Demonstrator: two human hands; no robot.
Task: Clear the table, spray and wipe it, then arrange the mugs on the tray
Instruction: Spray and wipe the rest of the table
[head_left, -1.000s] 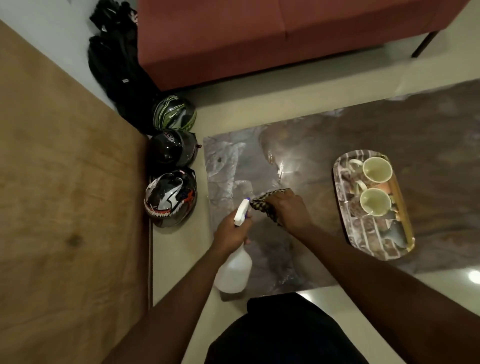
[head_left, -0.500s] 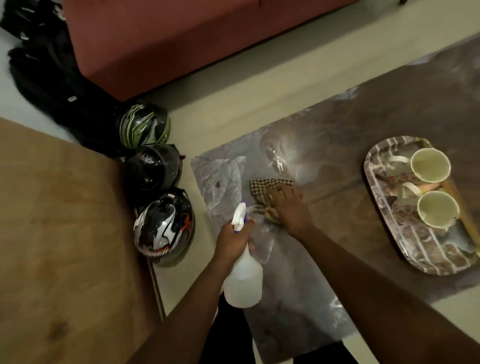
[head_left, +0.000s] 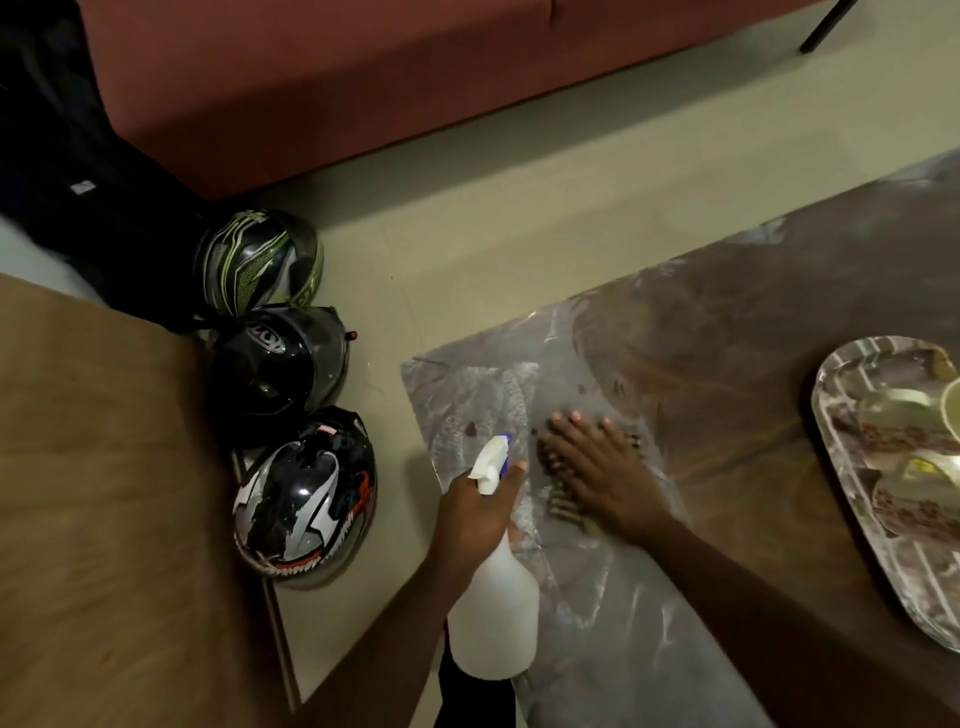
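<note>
My left hand (head_left: 475, 514) grips a white spray bottle (head_left: 493, 608) by its neck, nozzle up, over the near left corner of the glossy brown table (head_left: 727, 364). Just right of it, my right hand (head_left: 597, 467) lies flat with spread fingers on a checked cloth (head_left: 563, 506), pressing it onto the tabletop; only the cloth's edges show under the palm. At the right edge of the view a patterned oval tray (head_left: 852, 525) rests on the table with pale mugs (head_left: 893, 410) on it, partly cut off by the frame.
Three motorcycle helmets (head_left: 291, 374) sit in a row on the floor left of the table, beside a wooden board (head_left: 104, 493). A red sofa (head_left: 337, 78) stands beyond, with dark bags (head_left: 67, 171) at far left.
My right hand slid the cloth along the table's left part and now lies flatter over it. The view shifted left, pushing the tray toward the right edge. The bottle stays held.
</note>
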